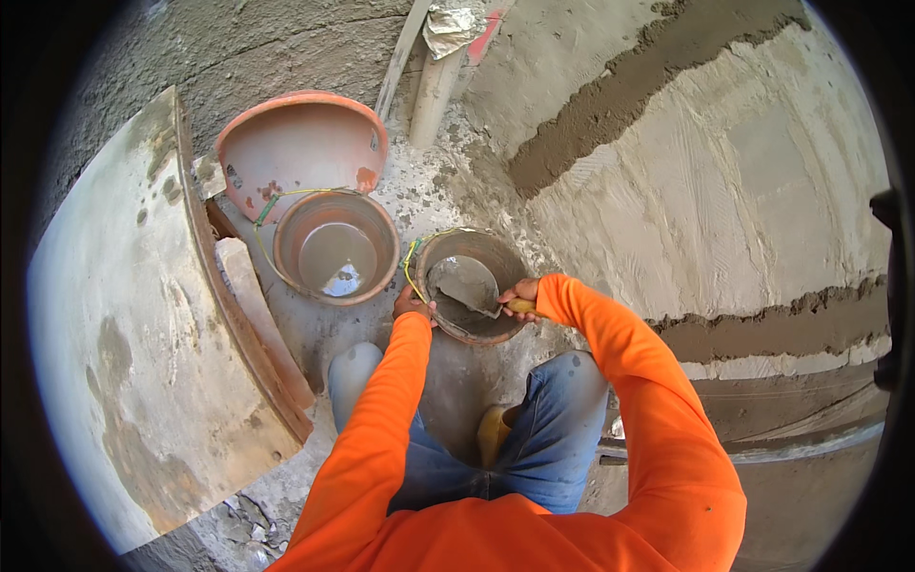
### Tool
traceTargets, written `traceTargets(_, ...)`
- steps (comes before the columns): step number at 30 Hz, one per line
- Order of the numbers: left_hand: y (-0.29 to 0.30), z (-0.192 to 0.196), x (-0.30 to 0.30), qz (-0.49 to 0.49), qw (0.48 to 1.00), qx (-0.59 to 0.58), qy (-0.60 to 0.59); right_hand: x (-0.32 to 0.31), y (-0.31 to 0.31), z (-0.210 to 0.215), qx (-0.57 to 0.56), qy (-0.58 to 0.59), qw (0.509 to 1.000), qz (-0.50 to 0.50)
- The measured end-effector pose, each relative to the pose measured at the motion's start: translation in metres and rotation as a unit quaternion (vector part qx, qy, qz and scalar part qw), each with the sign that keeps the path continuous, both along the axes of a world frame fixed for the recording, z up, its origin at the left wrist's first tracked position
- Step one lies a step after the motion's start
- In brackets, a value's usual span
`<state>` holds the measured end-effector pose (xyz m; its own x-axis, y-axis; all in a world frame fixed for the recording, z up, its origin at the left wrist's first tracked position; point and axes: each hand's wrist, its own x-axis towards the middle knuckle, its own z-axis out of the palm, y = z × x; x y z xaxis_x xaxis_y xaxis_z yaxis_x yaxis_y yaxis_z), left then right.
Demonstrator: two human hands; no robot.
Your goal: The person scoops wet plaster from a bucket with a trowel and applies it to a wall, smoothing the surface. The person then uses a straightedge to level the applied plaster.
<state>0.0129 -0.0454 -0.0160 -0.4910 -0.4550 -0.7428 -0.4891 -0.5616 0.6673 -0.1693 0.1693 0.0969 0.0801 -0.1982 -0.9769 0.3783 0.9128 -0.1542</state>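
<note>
My right hand is closed around the yellowish handle of a trowel. The trowel's blade is inside a mortar-stained bucket standing between my knees and the other buckets. Some grey, wet material seems to lie in there with it, but the blade hides part of the bottom. With my left hand, I grip the near-left rim of this bucket, close to its yellow and green cord handle. My left fingers are partly hidden by the rim and sleeve.
A second bucket holding greyish water stands left of mine, before a large orange tub. A mortar-smeared board fills the left side. A pipe rises at the back. Rightward, a rendered wall carries darker mortar bands.
</note>
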Motion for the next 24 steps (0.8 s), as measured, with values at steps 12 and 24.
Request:
traceTargets(12,-0.012,-0.007,0.000,-0.044,0.997,0.054,0.035,-0.001,-0.027,-0.012,-0.066,0.272,0.814,0.509)
traceTargets(24,0.001,0.013,-0.003,-0.069,0.987,0.058,0.133,0.010,-0.054,0.025,0.143,0.355,0.668,0.638)
